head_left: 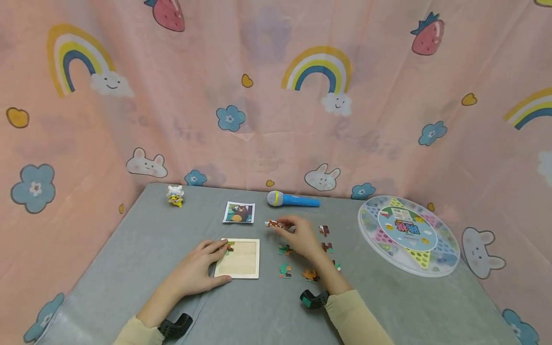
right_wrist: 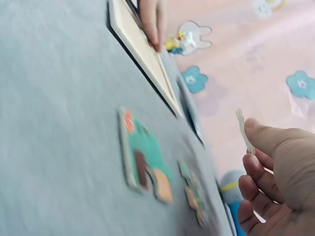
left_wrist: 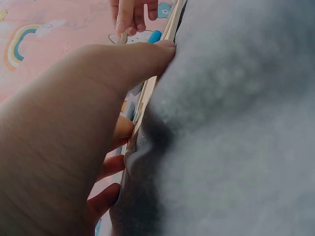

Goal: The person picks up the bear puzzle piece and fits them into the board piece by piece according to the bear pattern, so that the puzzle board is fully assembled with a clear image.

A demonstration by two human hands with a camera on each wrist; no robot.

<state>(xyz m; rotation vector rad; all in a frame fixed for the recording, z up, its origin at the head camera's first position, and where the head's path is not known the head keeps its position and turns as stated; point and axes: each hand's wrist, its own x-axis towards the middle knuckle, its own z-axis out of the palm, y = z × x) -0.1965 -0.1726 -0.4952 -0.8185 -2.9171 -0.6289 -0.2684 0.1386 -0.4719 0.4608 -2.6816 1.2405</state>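
My right hand pinches a brown and white jigsaw piece between thumb and fingertips, held above the table; the right wrist view has this piece edge-on. My left hand rests at the left side of a wooden puzzle tray, thumb along the near edge and fingers at the far left corner. One puzzle piece lies in that tray corner, partly under the fingertips. Several loose pieces lie right of the tray, among them a green one and an orange one partly beside my right forearm.
Behind the tray lies a picture card with a bear. A blue toy microphone lies at the back, a small figurine stands back left, and a round board game box lies on the right. A patterned curtain hangs behind the table.
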